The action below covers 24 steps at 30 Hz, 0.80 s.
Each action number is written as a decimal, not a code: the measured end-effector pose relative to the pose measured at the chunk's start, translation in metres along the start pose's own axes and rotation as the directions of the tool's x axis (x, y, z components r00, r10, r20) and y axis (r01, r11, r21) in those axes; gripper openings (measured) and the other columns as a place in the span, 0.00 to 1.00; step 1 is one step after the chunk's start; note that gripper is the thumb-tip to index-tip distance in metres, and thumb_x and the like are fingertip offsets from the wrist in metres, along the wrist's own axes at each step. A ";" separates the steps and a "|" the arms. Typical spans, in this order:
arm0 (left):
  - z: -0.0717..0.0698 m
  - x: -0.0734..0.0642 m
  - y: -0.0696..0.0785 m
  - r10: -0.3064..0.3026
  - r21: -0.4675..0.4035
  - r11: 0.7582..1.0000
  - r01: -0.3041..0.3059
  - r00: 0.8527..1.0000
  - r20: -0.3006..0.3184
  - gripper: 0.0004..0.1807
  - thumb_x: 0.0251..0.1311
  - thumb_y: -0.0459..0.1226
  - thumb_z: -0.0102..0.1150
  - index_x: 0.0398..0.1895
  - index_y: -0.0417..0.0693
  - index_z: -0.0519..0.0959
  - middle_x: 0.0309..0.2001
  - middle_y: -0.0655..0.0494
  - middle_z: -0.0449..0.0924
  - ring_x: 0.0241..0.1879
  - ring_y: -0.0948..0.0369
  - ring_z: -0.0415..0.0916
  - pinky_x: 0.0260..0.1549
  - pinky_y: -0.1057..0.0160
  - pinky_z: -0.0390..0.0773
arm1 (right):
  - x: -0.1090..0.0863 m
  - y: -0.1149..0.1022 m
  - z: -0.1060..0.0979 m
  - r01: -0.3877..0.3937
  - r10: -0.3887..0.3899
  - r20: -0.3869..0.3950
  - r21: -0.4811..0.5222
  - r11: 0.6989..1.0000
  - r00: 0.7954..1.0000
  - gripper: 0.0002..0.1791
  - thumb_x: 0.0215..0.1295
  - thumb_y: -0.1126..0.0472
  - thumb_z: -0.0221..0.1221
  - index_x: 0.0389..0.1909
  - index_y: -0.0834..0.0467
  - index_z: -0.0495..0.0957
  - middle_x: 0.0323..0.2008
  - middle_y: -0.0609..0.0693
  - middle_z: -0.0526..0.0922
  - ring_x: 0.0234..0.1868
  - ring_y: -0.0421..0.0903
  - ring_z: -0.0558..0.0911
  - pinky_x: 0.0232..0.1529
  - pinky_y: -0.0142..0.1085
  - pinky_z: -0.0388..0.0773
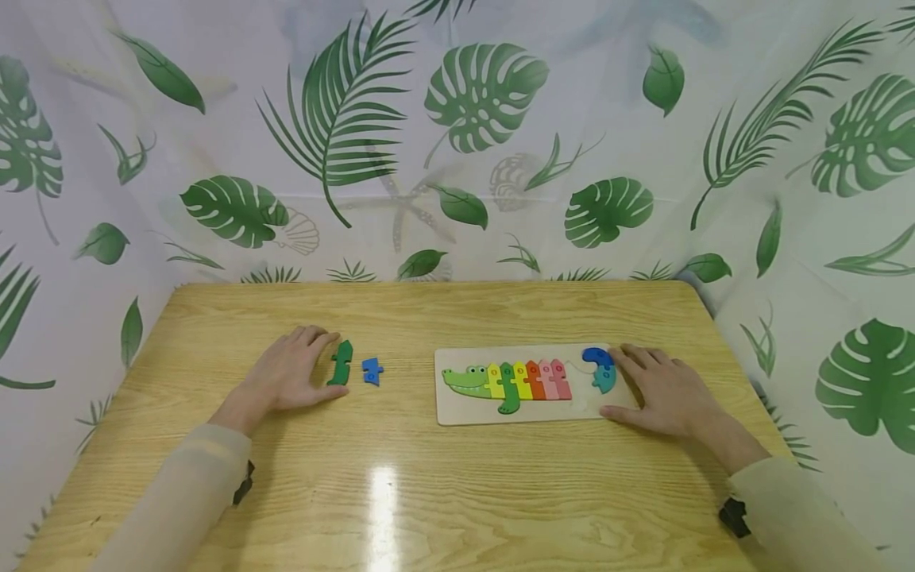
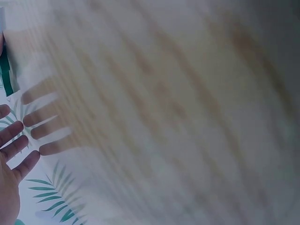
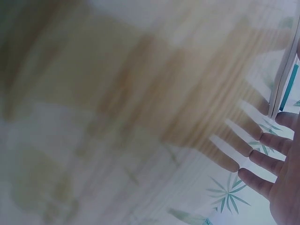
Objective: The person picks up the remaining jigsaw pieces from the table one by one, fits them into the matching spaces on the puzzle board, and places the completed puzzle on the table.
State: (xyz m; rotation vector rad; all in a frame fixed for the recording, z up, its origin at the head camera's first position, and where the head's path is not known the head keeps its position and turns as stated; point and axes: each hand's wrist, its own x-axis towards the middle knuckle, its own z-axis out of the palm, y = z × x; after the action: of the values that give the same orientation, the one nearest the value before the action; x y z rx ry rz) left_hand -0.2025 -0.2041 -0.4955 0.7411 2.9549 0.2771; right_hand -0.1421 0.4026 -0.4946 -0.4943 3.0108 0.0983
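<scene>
My left hand (image 1: 289, 369) reaches in from the left, thumb and index fingertip at the two ends of a green puzzle piece (image 1: 343, 364), pinching it at the table. Just right of it lies a blue puzzle piece (image 1: 372, 371). On the right, a wooden crocodile puzzle board (image 1: 457, 413) lies flat, with a light green head (image 1: 468, 381) and colored body pieces (image 1: 532, 381) set in. At its right end sit the dark blue tail piece (image 1: 599, 359) and a lighter blue piece (image 1: 604, 380). My right hand (image 1: 668, 393) rests there, fingers extended, index near the tail, thumb at the near corner.
The wooden table (image 1: 429, 485) runs back to a leaf-printed cloth (image 1: 457, 238) that also closes in both sides. A pale bare slot (image 1: 581, 381) shows on the board between the pink piece and the tail. Both wrist views are mostly blurred tabletop with hand reflections.
</scene>
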 end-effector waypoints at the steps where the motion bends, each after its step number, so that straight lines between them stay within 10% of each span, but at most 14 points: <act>1: 0.000 0.000 0.000 0.004 0.002 1.000 -0.004 1.000 0.000 0.54 0.59 0.69 0.64 0.79 0.44 0.65 0.71 0.38 0.72 0.71 0.39 0.70 0.71 0.34 0.70 | 0.000 0.000 0.000 0.001 -0.001 0.000 -0.002 1.000 1.000 0.61 0.62 0.17 0.53 0.83 0.56 0.58 0.78 0.65 0.67 0.75 0.71 0.69 0.68 0.71 0.71; 24: -0.003 0.012 0.001 0.045 0.018 0.999 -0.045 0.999 0.017 0.51 0.59 0.70 0.63 0.78 0.49 0.69 0.71 0.38 0.71 0.71 0.40 0.70 0.70 0.33 0.70 | -0.001 -0.002 -0.003 -0.002 0.002 -0.002 0.007 1.000 1.000 0.60 0.62 0.18 0.54 0.82 0.57 0.60 0.77 0.65 0.67 0.74 0.71 0.69 0.69 0.71 0.70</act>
State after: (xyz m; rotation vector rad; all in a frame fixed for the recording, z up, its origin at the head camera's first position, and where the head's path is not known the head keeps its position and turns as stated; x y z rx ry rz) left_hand -0.2127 -0.1980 -0.4929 0.8086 2.9319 0.2460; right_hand -0.1411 0.4002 -0.4917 -0.4909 3.0122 0.0874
